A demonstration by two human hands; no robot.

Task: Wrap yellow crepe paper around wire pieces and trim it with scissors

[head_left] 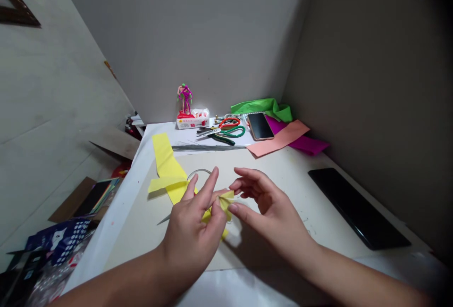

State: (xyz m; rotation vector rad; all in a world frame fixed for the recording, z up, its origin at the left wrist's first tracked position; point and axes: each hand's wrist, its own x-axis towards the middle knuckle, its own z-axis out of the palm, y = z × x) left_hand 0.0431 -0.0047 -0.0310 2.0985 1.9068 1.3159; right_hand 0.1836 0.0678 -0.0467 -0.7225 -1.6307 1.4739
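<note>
A long yellow paper strip lies on the white table and runs under my hands. My left hand pinches a small folded bit of yellow paper between thumb and fingers, index finger raised. My right hand meets it from the right, its thumb and fingertip touching the same folded piece, the other fingers spread. A thin wire loop lies just behind my left hand. A grey pointed tip sticks out from under my left hand.
At the back stand a small pink and green figure, a white and red box, scissors with orange and green handles, a phone, and green, pink and salmon paper sheets. A black slab lies right. Cardboard and clutter sit on the floor left.
</note>
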